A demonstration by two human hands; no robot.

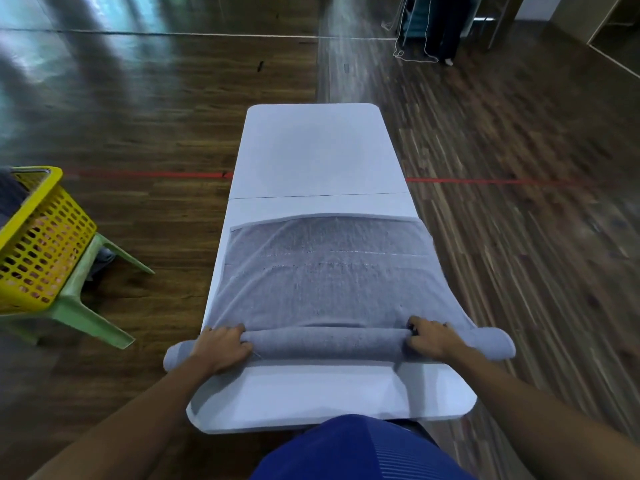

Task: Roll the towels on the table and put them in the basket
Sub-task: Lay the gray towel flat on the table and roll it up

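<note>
Two hands on the cloth, and rolling is the step in hand. The grey towel (325,282) lies spread lengthwise on the white desk (311,150). Its near end is wound into a tight roll (325,342) that runs across the desk and sticks out past both side edges. Left hand (221,348) sits on the roll near its left end, right hand (433,337) near its right end. On each the fingers (232,332) curl over the top of the roll and grip it, tips down on the far side where roll meets flat cloth.

Between the hands the roll lies bare. Beyond them the flat part stretches away toward the desk's middle seam, with most of the towel's length not yet wound. By my reckoning it's early on this towel, with only a few turns in.

The next move calls for an even push away from the body, both hands together, so the roll doesn't cone or skew. Those overhanging ends could sag loose. Then comes the carry: the yellow basket (38,237) waits off to the left, perched on a green plastic stool (90,306) on the wooden floor (156,116), well apart from the desk.
</note>
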